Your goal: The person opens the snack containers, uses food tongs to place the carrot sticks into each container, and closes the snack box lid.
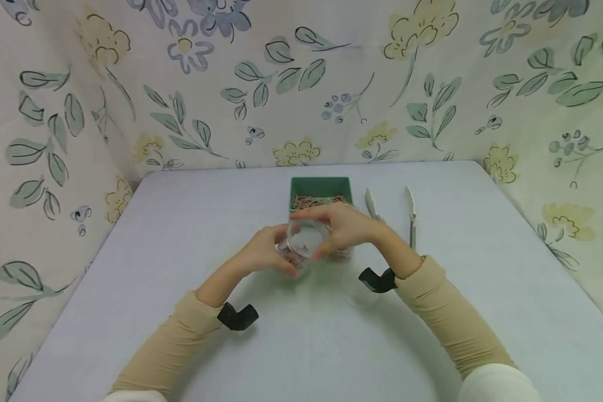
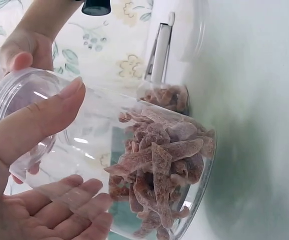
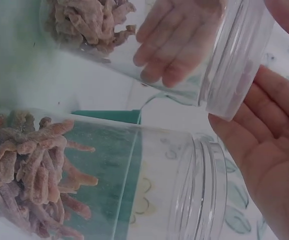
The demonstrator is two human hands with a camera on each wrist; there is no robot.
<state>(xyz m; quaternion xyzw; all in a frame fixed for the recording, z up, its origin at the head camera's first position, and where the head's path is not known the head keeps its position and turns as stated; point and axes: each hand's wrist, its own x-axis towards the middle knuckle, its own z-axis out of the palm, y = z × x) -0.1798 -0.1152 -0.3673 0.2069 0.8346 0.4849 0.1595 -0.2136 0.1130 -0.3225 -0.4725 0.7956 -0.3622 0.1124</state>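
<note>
My left hand (image 1: 263,251) holds a clear plastic jar (image 2: 99,130) round its side, thumb on one side and fingers on the other. Brown strips (image 2: 157,165), like dried meat, fill its lower part. A clear lid (image 3: 239,60) sits over the jar's mouth, and my right hand (image 1: 349,226) grips its rim between thumb and fingers. Close beside stands a second clear jar (image 3: 159,185) with similar strips (image 3: 34,175) in it; its threaded neck shows uncovered. Whether the held lid is screwed tight, I cannot tell.
Behind the jars sits a green box (image 1: 320,187) with more brown strips in it. Light-coloured tongs (image 1: 412,218) lie spread to its right. Another clear lid (image 1: 363,296) rests on the white table (image 1: 206,206) below my right wrist. A floral cloth (image 1: 261,117) hangs behind.
</note>
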